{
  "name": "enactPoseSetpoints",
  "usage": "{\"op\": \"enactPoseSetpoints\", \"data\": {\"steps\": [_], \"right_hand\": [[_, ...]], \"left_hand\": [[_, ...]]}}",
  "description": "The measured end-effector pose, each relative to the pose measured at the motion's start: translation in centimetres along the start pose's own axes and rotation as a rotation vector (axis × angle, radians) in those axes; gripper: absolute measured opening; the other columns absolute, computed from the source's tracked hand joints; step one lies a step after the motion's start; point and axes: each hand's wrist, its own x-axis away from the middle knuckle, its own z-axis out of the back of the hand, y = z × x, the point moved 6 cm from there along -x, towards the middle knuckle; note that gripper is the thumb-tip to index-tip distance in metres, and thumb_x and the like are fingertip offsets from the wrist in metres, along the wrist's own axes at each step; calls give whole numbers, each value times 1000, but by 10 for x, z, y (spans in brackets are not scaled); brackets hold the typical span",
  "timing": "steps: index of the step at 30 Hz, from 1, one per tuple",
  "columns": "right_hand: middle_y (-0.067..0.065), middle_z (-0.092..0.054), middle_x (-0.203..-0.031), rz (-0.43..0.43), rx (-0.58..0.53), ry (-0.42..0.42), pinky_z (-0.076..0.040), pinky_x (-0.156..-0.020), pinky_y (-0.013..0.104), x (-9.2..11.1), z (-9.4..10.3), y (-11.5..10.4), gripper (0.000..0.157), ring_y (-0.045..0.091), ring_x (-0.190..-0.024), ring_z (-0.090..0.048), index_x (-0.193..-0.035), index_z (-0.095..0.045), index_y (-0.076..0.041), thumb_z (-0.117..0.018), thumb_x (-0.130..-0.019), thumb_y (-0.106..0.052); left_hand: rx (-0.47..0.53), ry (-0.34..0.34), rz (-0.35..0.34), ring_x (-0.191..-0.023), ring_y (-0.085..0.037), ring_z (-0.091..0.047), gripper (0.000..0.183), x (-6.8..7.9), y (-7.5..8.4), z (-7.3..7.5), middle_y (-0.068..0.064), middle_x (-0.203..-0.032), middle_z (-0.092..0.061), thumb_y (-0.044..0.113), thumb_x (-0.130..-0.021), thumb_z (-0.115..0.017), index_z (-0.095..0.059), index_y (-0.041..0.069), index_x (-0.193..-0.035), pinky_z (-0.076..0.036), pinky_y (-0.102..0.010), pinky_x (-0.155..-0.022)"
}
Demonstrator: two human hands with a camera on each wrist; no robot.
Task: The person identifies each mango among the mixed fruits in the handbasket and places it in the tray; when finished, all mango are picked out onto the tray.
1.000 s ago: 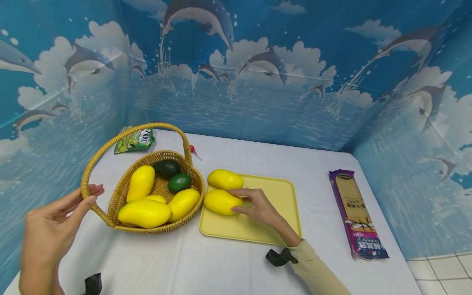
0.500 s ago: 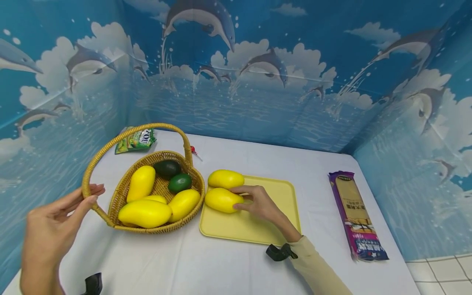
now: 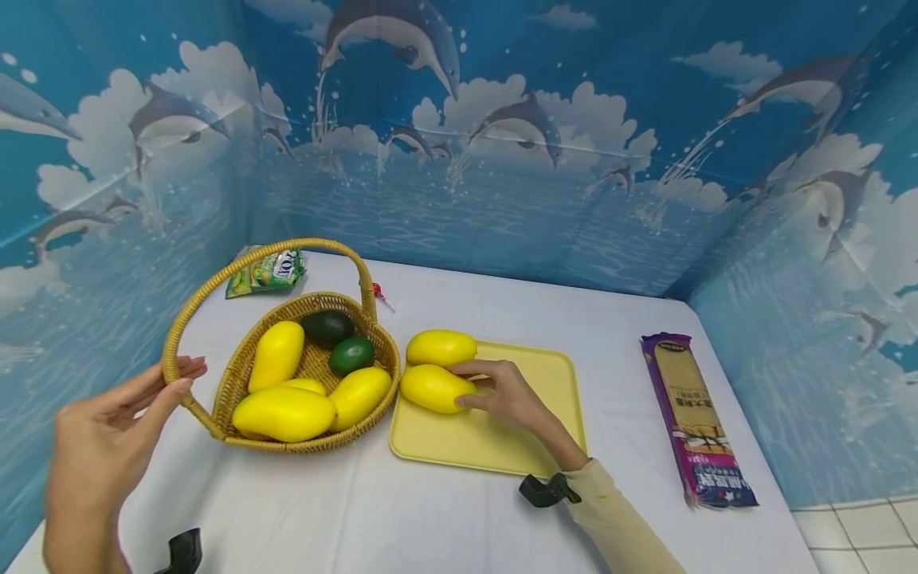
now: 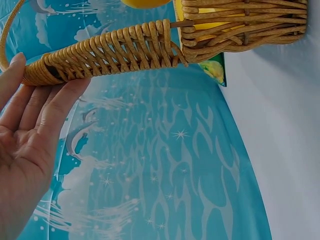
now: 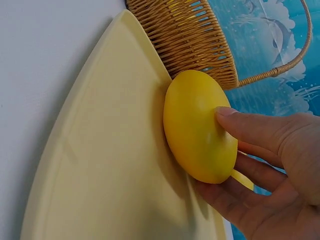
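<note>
Mango [image 3: 433,389], nearer of two on the yellow tray [image 3: 452,443], has edged toward the farther mango [image 3: 439,347] since a second ago. Left hand [image 3: 107,434] pinches the handle [image 3: 308,242] of a wicker basket [image 3: 314,367] holding at least four mangoes [image 3: 284,413], two avocados [image 3: 351,355]; right hand [image 3: 504,395] grasps the nearer mango.

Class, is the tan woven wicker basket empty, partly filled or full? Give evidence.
Partly filled: oval yellow mangoes and two dark-green avocados lie inside the basket, with bare woven bottom between them.

In the head view the desk [image 3: 445,522] is brightly lit; both wrist views are dimmer. By the mango [image 5: 197,127] a soft shadow is cast on the tray [image 5: 100,145], whose opposite edge appears bowed.
</note>
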Motion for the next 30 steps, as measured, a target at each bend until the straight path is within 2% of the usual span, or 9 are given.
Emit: {"op": "enactPoseSetpoints", "data": {"steps": [4, 10, 13, 18, 21, 25, 30], "right_hand": [[19, -71, -139, 8, -3, -6, -60, -103, 45, 0, 1, -1, 49, 39, -127, -68, -138, -71, 2, -85, -91, 1], [20, -71, -139, 20, -20, -7, -61, -103, 45, 0, 4, -2, 50, 41, -129, -66, -138, -70, 4, -85, -90, 3], [21, -71, -138, 29, -20, -10, -60, -103, 49, 0, 6, -4, 49, 42, -129, -66, -137, -70, 5, -85, -90, 3], [23, -73, -132, 76, 33, 5, -59, -102, 57, 0, 18, -18, 46, 43, -127, -67, -132, -72, 7, -86, -89, 3], [23, -74, -130, 117, 78, -5, -60, -102, 57, -1, 28, -31, 44, 41, -124, -68, -131, -72, 8, -86, -90, 1], [22, -73, -132, 154, 118, -117, -58, -105, 55, -6, 38, -57, 44, 39, -123, -69, -133, -72, 5, -86, -93, -5], [14, -71, -142, 216, 155, -361, -56, -111, 44, -21, 39, -98, 54, 31, -131, -67, -143, -68, -1, -87, -93, -13]], "left_hand": [[5, 1, -12, -109, 16, -63, 41, 1, 1, 0, 2, -125, -79, 15, -101, -78, -72, 19, -141, -48, -4, -93], [-16, 3, 8, -112, 16, -61, 41, 1, -1, 1, -2, -127, -78, 18, -102, -78, -72, 20, -142, -47, -5, -96], [-25, 8, -3, -111, 17, -61, 41, 1, -1, 1, -3, -127, -78, 18, -102, -78, -72, 20, -142, -48, -4, -95], [0, 8, -38, -108, 17, -62, 40, 0, 1, 1, 1, -124, -79, 14, -101, -78, -73, 19, -140, -49, -3, -91], [12, 2, -45, -107, 17, -63, 40, 0, 2, 0, 1, -123, -79, 14, -100, -79, -73, 18, -139, -49, -2, -89], [9, 1, -45, -108, 17, -63, 40, -1, 2, -1, -2, -124, -79, 14, -100, -79, -73, 18, -140, -49, -2, -90], [12, 9, -48, -107, 17, -63, 40, -1, 2, -1, -3, -124, -79, 13, -100, -79, -73, 18, -139, -49, -2, -90]]}}
